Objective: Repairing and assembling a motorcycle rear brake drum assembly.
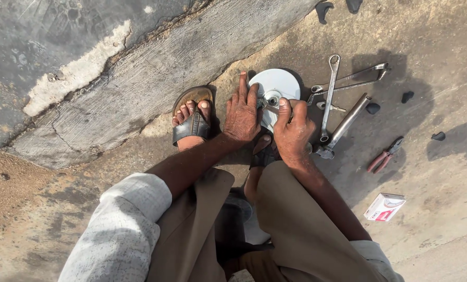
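Knees (275, 219) frame both hands on the pale metal disc (280, 83) lying on the far concrete, left hand (242, 112) pressed flat, right hand (292, 128) pinching its hub (271, 100) (probably stiff, heavy, best gripped by rim), wrenches (330, 94) right.

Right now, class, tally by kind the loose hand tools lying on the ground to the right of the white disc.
Ring spanners: 3
Socket wrench: 1
Pliers with red handles: 1
Total: 5
The spanners overlap, so their count is my best reading.
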